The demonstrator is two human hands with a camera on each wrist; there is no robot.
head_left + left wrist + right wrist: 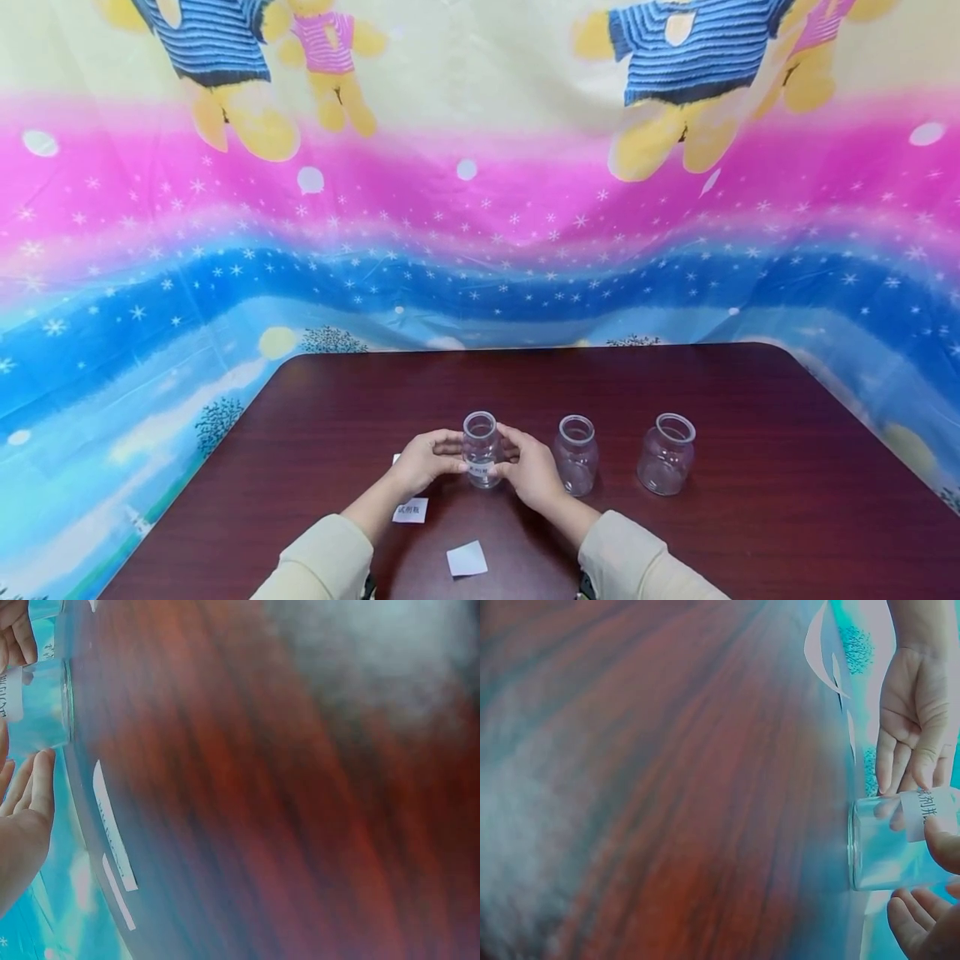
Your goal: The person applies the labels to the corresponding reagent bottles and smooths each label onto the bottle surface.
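A small clear glass jar (480,430) stands upright on the table between my two hands, its open mouth upward. A white paper label (478,470) with dark printed characters sits on its front, low on the glass. My left hand (424,461) holds the jar's left side, thumb at the label's left end and fingers reaching behind the glass. From the right side my right hand (534,472) holds it too, its thumb on the label's right end. The jar and label (913,816) also show in the right wrist view, where the left hand's fingertips appear through the glass.
Two more clear glass jars, a nearer one (577,457) and a farther one (667,454), stand open to the right. A printed paper label (410,510) lies left of the hands, another partly hidden behind the left wrist. A blank white paper piece (467,559) lies in front.
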